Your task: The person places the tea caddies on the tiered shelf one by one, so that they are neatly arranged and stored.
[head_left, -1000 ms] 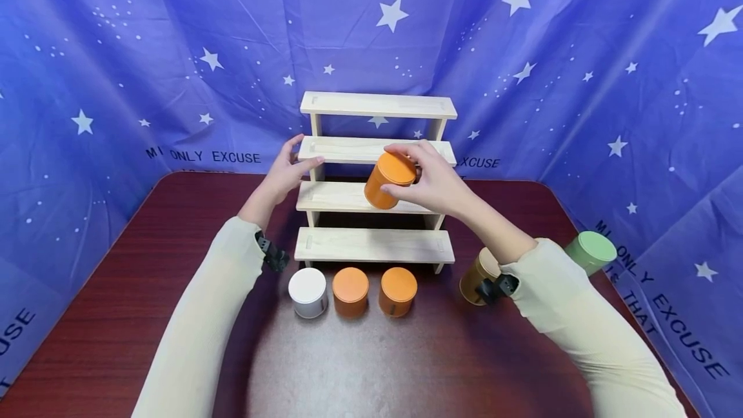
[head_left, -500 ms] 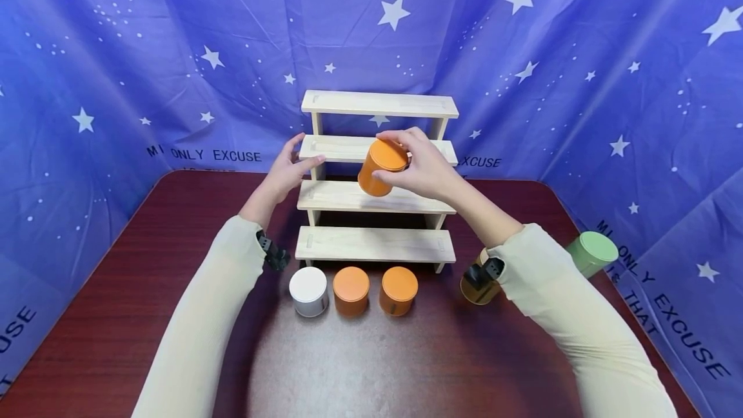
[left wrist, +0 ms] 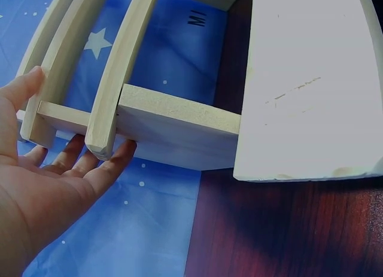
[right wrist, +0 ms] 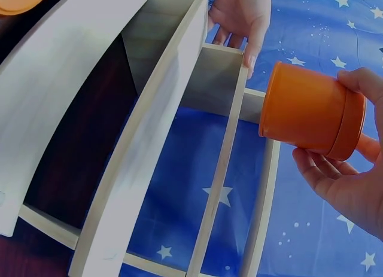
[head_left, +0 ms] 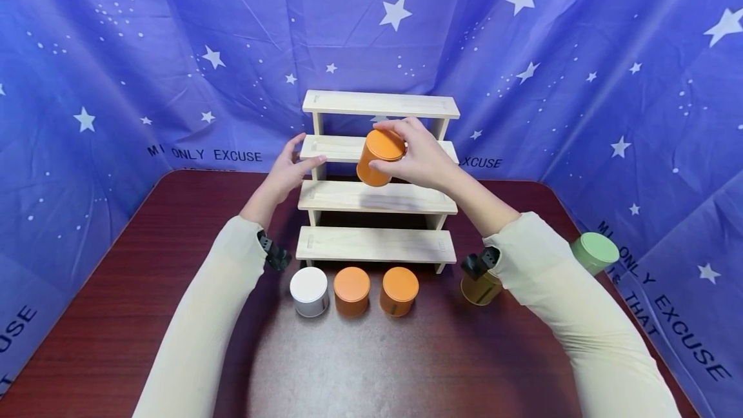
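Observation:
A pale wooden stand [head_left: 374,244] with stepped shelves stands on the table. My left hand [head_left: 283,174] grips its left end; in the left wrist view the thumb lies against a shelf's front edge, fingers behind the side panel [left wrist: 173,118]. My right hand [head_left: 426,157] holds an orange lidded tin [head_left: 384,144] between thumb and fingers. The tin is tilted and overlaps the second shelf from the top in the head view. The right wrist view shows the orange tin [right wrist: 305,109] beside the upper shelf boards, base toward the stand.
In front of the stand, a white-lidded tin [head_left: 309,290] and two orange tins [head_left: 351,290] stand in a row. A brown-gold tin [head_left: 480,290] is partly hidden by the right wrist camera. A green tin [head_left: 596,250] stands far right. A blue star curtain [head_left: 232,69] hangs behind.
My right hand has raised the orange tin and shifted it slightly left, from in front of the third shelf up to the second shelf. The left hand stays on the stand.

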Available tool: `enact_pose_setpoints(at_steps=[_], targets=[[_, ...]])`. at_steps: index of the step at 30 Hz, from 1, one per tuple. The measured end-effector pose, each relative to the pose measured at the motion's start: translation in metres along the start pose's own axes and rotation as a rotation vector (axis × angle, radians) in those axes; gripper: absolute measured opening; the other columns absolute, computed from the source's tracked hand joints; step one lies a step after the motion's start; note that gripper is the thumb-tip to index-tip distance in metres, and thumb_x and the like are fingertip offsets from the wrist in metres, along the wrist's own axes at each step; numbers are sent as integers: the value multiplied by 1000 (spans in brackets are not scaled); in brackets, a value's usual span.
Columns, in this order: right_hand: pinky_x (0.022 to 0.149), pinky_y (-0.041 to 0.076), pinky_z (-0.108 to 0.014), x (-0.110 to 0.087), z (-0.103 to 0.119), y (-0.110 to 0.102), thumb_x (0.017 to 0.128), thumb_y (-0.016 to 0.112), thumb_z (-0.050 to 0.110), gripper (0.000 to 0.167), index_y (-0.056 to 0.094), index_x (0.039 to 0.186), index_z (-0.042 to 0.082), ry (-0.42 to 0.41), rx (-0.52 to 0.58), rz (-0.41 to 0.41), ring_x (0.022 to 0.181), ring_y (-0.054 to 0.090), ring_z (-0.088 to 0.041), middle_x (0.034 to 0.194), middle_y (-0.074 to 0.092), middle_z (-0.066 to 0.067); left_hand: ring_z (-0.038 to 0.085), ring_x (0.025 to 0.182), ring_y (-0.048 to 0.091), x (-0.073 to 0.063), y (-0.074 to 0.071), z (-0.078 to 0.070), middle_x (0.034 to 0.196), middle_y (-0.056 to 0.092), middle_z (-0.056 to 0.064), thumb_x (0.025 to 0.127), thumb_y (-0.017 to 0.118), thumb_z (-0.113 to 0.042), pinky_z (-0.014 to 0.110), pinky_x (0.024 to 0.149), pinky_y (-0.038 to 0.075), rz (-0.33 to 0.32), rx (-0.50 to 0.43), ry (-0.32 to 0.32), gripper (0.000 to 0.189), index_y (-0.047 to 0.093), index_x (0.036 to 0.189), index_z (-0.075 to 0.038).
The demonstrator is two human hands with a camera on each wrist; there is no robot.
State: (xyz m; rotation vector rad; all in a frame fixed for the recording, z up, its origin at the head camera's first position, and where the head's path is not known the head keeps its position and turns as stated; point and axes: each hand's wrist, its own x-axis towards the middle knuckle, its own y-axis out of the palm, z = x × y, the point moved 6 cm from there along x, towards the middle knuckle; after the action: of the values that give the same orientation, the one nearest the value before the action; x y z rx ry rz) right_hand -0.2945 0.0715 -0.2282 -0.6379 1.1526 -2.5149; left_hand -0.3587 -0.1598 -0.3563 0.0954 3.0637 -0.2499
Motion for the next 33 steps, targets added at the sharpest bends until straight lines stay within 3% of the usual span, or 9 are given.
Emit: enact_pose_setpoints(at_steps=[33], targets=[[95, 42, -38, 60, 9, 20, 76, 73, 37, 65, 50, 134, 16, 65, -57, 49, 108, 45, -19, 124, 46, -10, 32, 126, 43, -3, 1, -2, 146, 34, 16, 86, 66, -28, 54, 105, 34, 3, -1, -7, 85, 11, 151, -28]])
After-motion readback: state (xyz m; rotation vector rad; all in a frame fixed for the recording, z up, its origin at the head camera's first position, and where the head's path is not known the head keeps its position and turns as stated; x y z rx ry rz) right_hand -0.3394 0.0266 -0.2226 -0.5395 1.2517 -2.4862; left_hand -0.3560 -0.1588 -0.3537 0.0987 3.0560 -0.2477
